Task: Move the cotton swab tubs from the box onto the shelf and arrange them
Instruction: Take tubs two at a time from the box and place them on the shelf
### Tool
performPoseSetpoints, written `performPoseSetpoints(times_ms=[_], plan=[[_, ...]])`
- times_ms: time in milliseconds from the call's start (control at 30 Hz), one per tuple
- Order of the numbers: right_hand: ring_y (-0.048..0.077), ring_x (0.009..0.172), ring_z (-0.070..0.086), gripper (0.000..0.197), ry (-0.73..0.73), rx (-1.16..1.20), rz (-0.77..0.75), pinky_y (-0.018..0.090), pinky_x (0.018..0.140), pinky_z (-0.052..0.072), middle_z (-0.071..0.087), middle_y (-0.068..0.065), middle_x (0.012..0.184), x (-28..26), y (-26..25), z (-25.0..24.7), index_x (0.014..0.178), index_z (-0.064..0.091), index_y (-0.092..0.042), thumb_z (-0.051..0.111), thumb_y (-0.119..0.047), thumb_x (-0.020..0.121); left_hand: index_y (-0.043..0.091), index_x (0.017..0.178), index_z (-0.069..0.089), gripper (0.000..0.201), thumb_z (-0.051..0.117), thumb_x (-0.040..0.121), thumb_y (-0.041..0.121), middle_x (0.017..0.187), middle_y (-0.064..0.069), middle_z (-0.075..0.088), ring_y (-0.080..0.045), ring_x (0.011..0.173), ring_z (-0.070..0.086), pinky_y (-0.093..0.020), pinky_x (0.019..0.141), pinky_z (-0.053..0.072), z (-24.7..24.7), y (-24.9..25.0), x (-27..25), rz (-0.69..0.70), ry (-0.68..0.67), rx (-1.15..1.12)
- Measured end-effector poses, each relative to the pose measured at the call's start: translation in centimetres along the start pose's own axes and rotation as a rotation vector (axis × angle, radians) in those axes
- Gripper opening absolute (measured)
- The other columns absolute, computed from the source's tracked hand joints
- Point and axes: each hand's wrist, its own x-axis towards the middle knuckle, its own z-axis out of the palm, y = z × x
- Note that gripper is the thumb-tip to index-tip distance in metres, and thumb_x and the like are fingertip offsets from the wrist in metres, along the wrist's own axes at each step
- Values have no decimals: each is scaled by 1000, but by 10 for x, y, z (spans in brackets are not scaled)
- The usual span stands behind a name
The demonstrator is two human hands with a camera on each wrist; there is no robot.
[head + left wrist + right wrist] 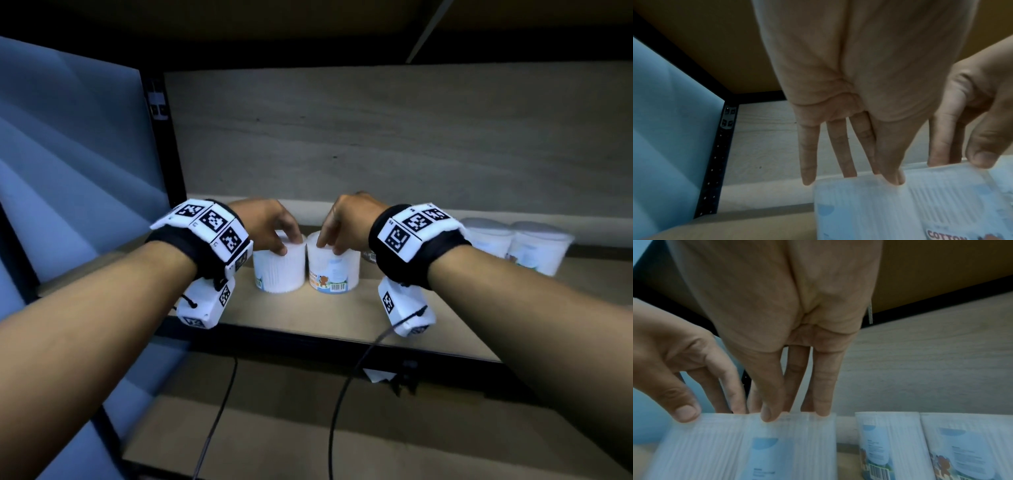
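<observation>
Fingertips of the left hand [270, 224] grip the top rim of the left tub [279, 270], thumb in front and fingers behind, while the right hand [347, 219] holds the top of the right tub [334, 272] the same way. Both tubs stand upright, just beside each other, on the shelf [308, 318] (two more tubs [513, 245] stand further right, blurred).

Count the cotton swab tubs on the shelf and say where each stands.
4. Left tub under the left hand; second tub beside it, under the right hand; two more farther right. The right wrist may hide others.
</observation>
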Motion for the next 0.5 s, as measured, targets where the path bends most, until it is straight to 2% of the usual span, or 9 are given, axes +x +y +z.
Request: performPoseSetpoints(times_ms=[67, 133, 200, 333, 500], plan=[[9, 100, 68, 25, -14, 6, 16, 23, 93, 51, 74, -11, 96, 10, 3, 0, 96, 81, -28, 82, -11, 77, 27, 111, 73, 34, 77, 81, 13, 99, 16, 60, -7, 94, 53, -26, 94, 42, 0, -4, 10, 3, 3, 25], [10, 98, 68, 24, -20, 6, 23, 18, 84, 48, 72, -12, 89, 19, 7, 1, 95, 82, -26, 82, -12, 76, 29, 110, 73, 35, 78, 79, 14, 100, 16, 60, -8, 99, 53, -26, 96, 43, 1, -9, 19, 3, 15, 46], [11, 97, 69, 23, -5, 18, 35, 17, 79, 46, 73, -11, 91, 27, 11, 3, 95, 82, -25, 81, -12, 76, 31, 110, 73, 35, 78, 79, 15, 102, 16, 59, -9, 103, 52, -25, 95, 42, 2, -13, 26, -9, 36, 68], [14, 100, 68, 24, 29, 77, 85, 21, 92, 50, 75, -4, 106, 44, 21, 9, 96, 82, -22, 79, -6, 79, 31, 111, 73, 36, 77, 80, 14, 105, 11, 60, -12, 104, 54, -25, 94, 43, 5, -19, 41, -45, 56, 59], [21, 96, 71, 25, 102, 95, 128, 29, 94, 54, 74, 2, 110, 65, 33, 22, 89, 81, -24, 75, -2, 79, 27, 114, 72, 38, 74, 82, 8, 116, 7, 65, -16, 111, 57, -22, 92, 40, 13, -21, 60, -77, 116, 7]])
